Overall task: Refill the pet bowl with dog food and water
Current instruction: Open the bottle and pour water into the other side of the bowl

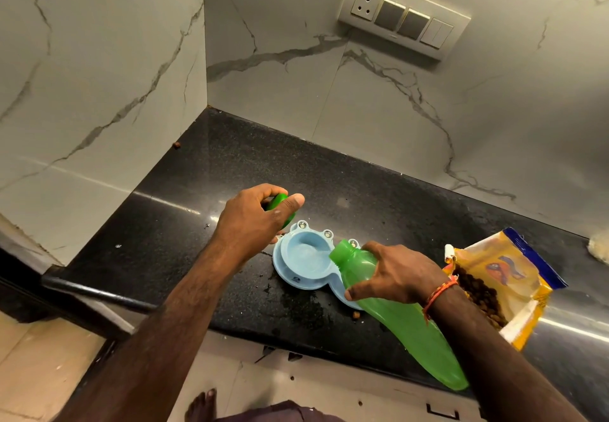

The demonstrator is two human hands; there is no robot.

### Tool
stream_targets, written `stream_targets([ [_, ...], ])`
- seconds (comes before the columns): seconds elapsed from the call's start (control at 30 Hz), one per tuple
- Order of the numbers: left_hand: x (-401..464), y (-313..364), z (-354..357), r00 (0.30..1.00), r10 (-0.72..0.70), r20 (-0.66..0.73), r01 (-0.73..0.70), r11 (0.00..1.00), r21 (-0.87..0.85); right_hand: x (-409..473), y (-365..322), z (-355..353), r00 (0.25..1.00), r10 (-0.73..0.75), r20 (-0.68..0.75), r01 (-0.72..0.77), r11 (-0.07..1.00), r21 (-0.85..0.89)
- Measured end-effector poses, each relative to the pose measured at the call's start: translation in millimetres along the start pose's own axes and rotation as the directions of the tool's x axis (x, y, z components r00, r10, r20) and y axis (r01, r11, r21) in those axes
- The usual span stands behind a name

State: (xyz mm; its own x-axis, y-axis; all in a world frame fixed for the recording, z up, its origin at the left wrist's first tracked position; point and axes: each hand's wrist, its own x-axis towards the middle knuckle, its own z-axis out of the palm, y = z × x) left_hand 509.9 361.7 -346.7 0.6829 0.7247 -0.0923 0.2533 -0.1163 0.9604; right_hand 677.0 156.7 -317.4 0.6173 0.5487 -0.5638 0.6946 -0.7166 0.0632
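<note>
We see the right hand (392, 276) wrapped round the green bottle (398, 319), its long axis tilted down-left so the open mouth hangs over the near rim of the blue pet bowl's (296, 276) left basin, where water pools. The left hand (253, 220) grips the green cap (280, 205) just beyond the bowl. The open food bag (514, 276), right of the bottle on the counter (230, 174), shows brown kibble; the bowl's right basin is hidden.

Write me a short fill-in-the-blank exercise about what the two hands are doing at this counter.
1. The right hand tilts a green plastic bottle over the light ____ plastic pet bowl.
2. The left hand holds the bottle's green ____.
3. The open yellow dog food bag lies on the ____ stone counter.

Missing words: blue; cap; black
</note>
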Motion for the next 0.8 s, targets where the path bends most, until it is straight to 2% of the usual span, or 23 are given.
stream_targets([
  [0.8, 5.5, -2.5, 3.7, 0.999, -0.007, 0.037, 0.006, 1.000, 0.023, -8.5, -4.3, -10.0, 0.998, 0.041, 0.039, -0.041, 0.999, -0.009],
])
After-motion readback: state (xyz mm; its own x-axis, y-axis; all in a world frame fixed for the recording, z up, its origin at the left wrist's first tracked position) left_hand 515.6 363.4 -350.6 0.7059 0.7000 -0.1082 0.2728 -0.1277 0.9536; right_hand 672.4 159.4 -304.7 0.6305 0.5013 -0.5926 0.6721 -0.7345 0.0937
